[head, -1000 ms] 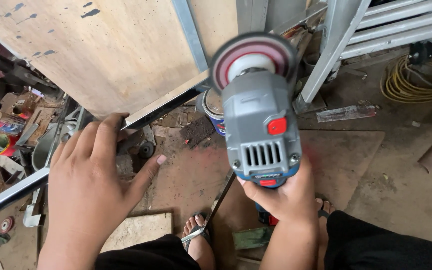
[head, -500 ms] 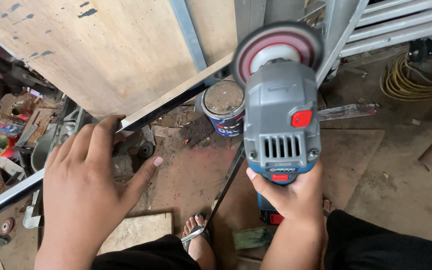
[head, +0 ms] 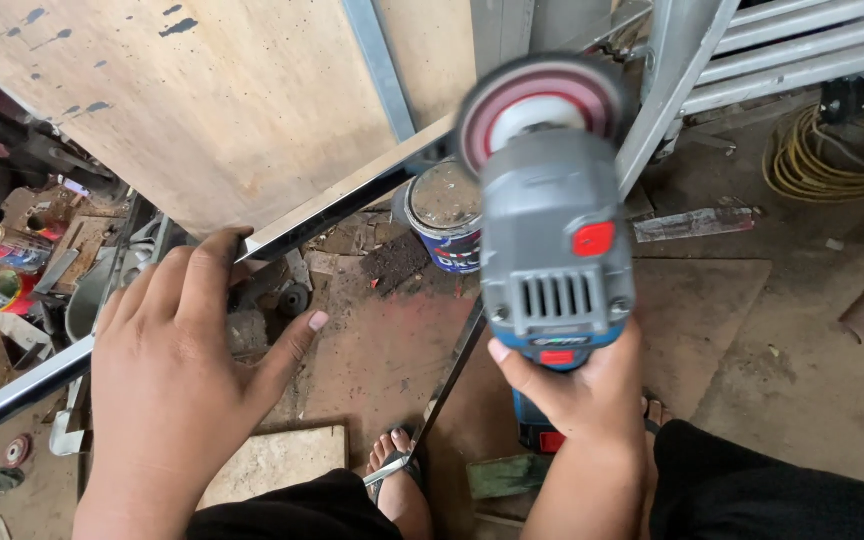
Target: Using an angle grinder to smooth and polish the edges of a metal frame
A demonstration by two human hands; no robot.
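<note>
Fingers of the left hand (head: 177, 385) lie spread flat over the long metal bar (head: 342, 205), which slants up to the right. At its far end, the right hand (head: 577, 385) grips an angle grinder (head: 552, 250), whose disc (head: 542, 105) sits just beside the bar.

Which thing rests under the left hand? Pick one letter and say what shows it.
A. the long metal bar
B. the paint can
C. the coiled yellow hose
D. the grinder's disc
A: the left hand lies flat on the long metal bar, fingers over its edge, while the right hand holds the grey angle grinder in its grip; the paint can stands on the floor beyond.
</note>
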